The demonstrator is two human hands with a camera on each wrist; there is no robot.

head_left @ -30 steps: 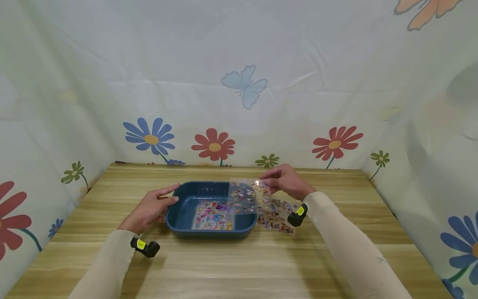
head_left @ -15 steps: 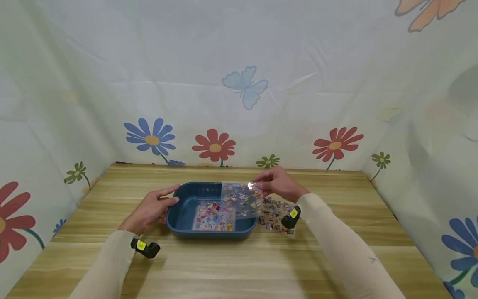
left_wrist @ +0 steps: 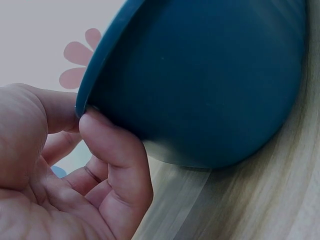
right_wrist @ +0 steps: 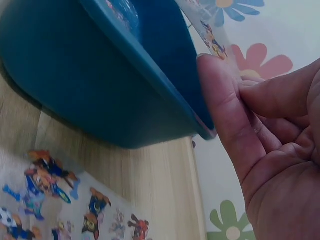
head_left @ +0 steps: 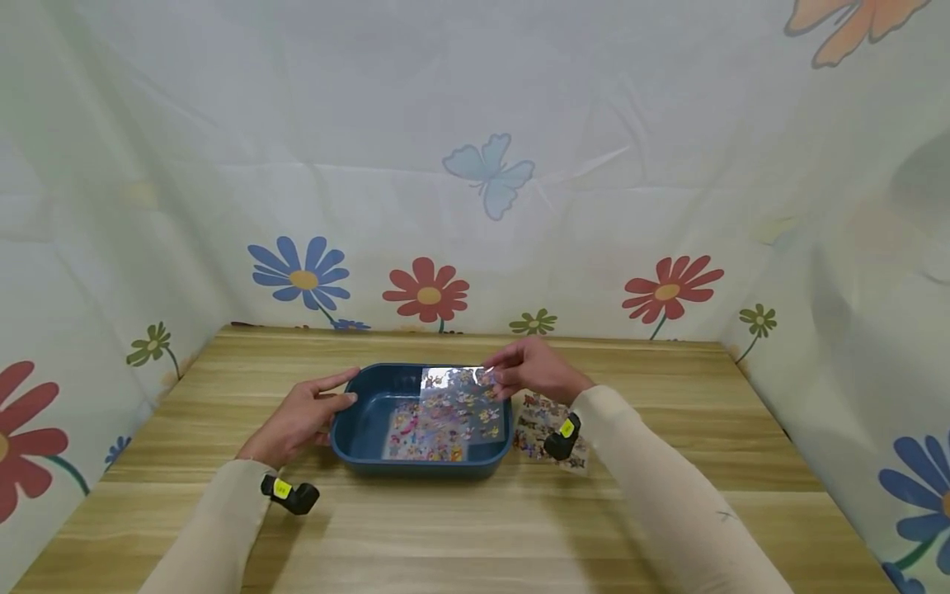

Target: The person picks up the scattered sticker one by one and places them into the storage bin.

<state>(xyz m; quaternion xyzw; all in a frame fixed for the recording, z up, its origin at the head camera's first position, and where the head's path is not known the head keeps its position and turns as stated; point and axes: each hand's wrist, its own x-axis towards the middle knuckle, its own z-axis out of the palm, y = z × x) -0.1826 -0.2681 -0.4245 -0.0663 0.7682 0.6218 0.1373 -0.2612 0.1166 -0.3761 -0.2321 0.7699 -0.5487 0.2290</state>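
Observation:
A blue plastic basin (head_left: 416, 469) sits on the table. My left hand (head_left: 300, 419) grips its left rim, thumb and fingers pinching the edge in the left wrist view. With thumb and fingers, my right hand (head_left: 540, 371) pinches the corner of a clear sticker sheet (head_left: 462, 404) printed with small cartoon figures. That sheet slants over the right half of the basin, glare on its far left corner. Beneath it, a colourful sticker sheet (head_left: 402, 450) lies on the basin floor, partly covered. Another sticker sheet (right_wrist: 95, 212) lies flat on the table beside the basin, below my right wrist.
The wooden table (head_left: 416, 536) runs back to a white cloth backdrop (head_left: 356, 107) with printed flowers and butterflies. Cloth also hangs at both sides. A small black camera is strapped to each wrist.
My right hand has moved left, carrying the sticker sheet from the basin's right edge to well over its inside. My left hand keeps its grip on the rim.

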